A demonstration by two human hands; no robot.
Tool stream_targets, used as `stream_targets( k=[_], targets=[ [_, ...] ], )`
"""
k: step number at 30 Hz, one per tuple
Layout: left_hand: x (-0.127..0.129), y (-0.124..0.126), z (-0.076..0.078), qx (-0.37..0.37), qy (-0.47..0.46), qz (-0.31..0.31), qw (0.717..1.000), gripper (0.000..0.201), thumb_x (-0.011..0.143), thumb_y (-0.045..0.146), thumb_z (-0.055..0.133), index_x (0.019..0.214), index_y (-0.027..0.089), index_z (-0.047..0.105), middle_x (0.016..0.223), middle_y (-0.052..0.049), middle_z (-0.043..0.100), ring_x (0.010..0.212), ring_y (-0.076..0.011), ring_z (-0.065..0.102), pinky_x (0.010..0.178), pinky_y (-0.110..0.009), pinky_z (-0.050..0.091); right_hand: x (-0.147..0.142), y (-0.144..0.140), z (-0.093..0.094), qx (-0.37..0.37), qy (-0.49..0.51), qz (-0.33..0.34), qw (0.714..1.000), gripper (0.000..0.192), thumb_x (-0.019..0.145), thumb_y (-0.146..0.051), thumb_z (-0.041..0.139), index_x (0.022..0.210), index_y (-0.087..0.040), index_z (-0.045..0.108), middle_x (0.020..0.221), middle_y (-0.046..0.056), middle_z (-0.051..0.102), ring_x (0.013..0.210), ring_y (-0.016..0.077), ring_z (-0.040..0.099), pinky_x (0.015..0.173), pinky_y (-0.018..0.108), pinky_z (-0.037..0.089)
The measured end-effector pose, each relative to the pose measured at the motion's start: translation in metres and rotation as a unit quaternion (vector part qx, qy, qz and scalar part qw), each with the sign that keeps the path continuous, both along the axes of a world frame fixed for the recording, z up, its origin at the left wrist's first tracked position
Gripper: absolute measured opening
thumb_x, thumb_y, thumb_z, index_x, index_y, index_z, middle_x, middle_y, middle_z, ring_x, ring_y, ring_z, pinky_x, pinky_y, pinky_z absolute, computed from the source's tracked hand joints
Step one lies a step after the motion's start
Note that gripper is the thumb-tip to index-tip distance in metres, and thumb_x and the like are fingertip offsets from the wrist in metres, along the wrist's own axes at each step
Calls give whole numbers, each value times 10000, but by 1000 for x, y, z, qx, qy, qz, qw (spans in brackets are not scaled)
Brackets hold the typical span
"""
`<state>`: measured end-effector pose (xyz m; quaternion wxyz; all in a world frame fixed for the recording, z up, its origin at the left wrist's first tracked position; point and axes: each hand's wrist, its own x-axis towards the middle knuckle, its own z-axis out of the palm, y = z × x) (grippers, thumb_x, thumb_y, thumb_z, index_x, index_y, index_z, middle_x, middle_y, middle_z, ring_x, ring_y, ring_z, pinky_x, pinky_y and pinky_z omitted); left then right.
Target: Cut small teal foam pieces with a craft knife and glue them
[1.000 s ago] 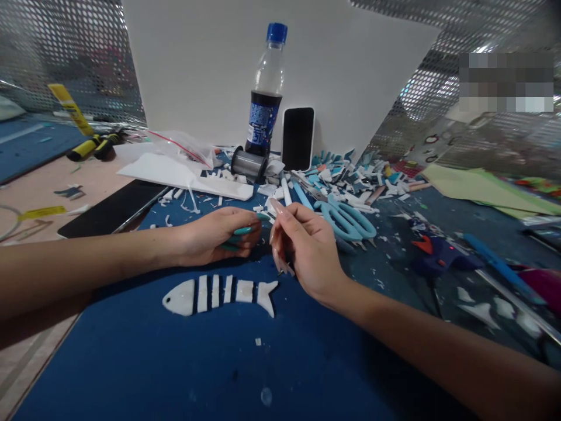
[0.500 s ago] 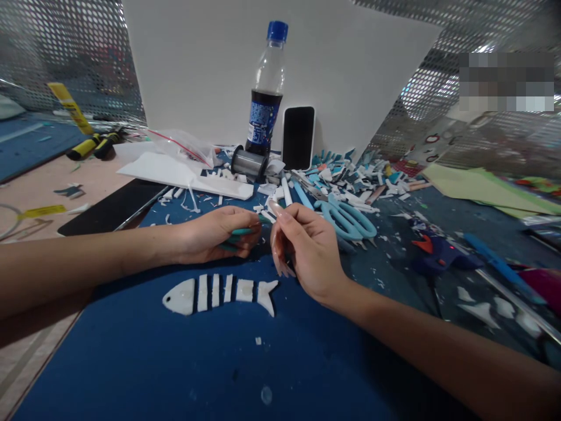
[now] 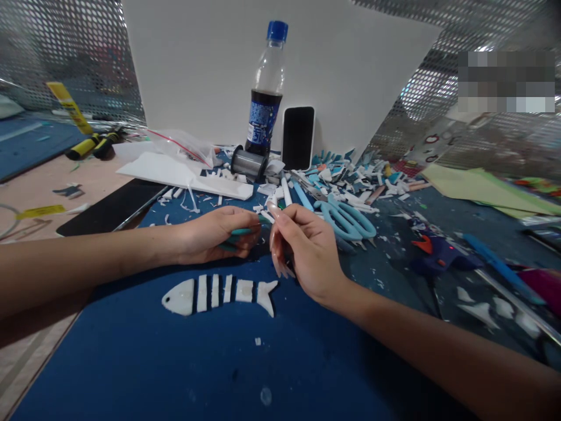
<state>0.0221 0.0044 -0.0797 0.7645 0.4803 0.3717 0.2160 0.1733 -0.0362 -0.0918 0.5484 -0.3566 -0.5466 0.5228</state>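
Observation:
My left hand (image 3: pixel 223 233) is closed, its fingers curled around a teal piece (image 3: pixel 239 232) that is mostly hidden, so its kind does not show. Just to its right, my right hand (image 3: pixel 309 248) has thumb and forefinger pinched together; what lies between them is too small to make out. A small gap separates the two hands. On the blue mat (image 3: pixel 184 362) below them lies a white fish cut into sections: a head (image 3: pixel 180 297) with a dark eye hole, several body strips (image 3: pixel 214 290) in a row, and a tail (image 3: pixel 266 297) at the right.
Behind the hands stand a cola bottle (image 3: pixel 264 111), a wire spool (image 3: pixel 249 164) and a phone (image 3: pixel 298 138). Blue-handled scissors (image 3: pixel 346 217) lie by a heap of scraps (image 3: pixel 350 178). A glue gun (image 3: pixel 442 254) is at right, pliers (image 3: pixel 94 146) at far left.
My right hand has shifted very slightly to the left, with its pinch kept. The left hand and the fish pieces stay practically as they were.

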Motion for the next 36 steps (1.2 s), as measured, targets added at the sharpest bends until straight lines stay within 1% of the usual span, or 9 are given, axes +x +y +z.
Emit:
stream_targets(
  k=[6, 12, 15, 20, 23, 27, 36],
  targets=[
    [-2, 1, -2, -10, -6, 4, 1000, 276, 815, 191, 469, 548, 157, 411, 534, 40, 350, 475, -56, 310, 477, -165, 349, 0, 1, -1, 5, -12, -9, 1000, 309, 863, -313, 568, 598, -170, 497, 434, -60, 488, 308, 24, 414, 303, 152, 312],
    [-1, 1, -2, -10, -17, -3, 1000, 307, 833, 220, 473, 539, 158, 412, 546, 34, 341, 494, -66, 315, 486, -169, 356, 2, 2, -5, -3, 9, -47, 999, 329, 869, -336, 557, 594, -175, 476, 437, -67, 469, 299, 16, 387, 286, 142, 291],
    [0, 2, -2, -16, -11, 5, 1000, 331, 838, 242, 479, 526, 154, 415, 552, 28, 347, 502, -69, 321, 483, -169, 358, 2, 1, -4, -3, 8, -55, 998, 329, 870, -337, 554, 592, -180, 472, 423, -75, 447, 277, 19, 377, 273, 144, 294],
    [0, 0, -1, -23, -12, 12, 1000, 342, 843, 255, 486, 523, 153, 419, 551, 28, 356, 496, -69, 325, 479, -163, 367, 0, -1, -1, 4, -17, -64, 998, 325, 868, -347, 556, 600, -191, 458, 425, -74, 455, 268, 27, 394, 264, 148, 290],
    [-1, 0, -1, -26, -9, 20, 999, 346, 839, 265, 498, 521, 153, 424, 548, 31, 355, 491, -67, 328, 474, -159, 370, 0, -1, -1, 9, -24, -64, 998, 332, 868, -349, 557, 595, -192, 452, 411, -75, 446, 263, 30, 388, 268, 153, 295],
    [-1, 1, -1, -30, -9, 15, 999, 349, 837, 277, 508, 524, 155, 414, 548, 32, 355, 489, -65, 331, 471, -158, 371, 0, -1, -1, 10, -21, -63, 998, 333, 872, -346, 555, 597, -187, 453, 412, -74, 449, 266, 31, 393, 280, 154, 301],
    [-3, 2, -2, -42, -26, 14, 999, 323, 852, 266, 476, 556, 162, 398, 563, 38, 339, 493, -65, 323, 476, -154, 383, 1, -1, -2, 21, -28, -52, 998, 322, 878, -349, 547, 611, -184, 476, 424, -72, 454, 279, 33, 415, 279, 147, 316]
  ],
)
